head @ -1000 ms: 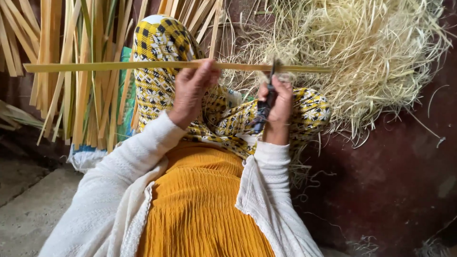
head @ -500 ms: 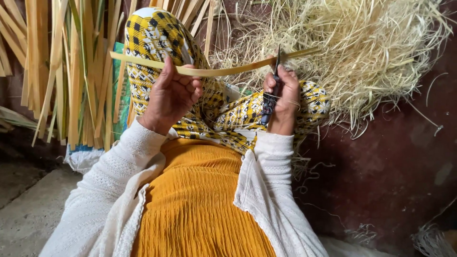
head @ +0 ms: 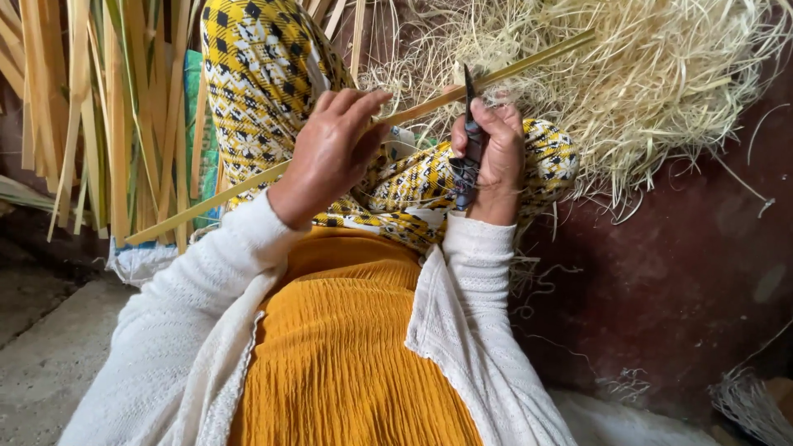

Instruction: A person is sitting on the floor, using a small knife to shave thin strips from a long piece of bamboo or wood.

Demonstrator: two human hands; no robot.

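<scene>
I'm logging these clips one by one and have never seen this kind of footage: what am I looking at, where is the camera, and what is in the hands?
There is no machine: a person works with two bare hands, filmed by a camera on their head looking down over their lap. The left hand grips a long bamboo strip that slants across the view. The right hand holds a dark knife, blade up against the strip. Yellow checked cloth covers the knees. Behind lie pale shavings; more bamboo strips stand at the left.
</scene>
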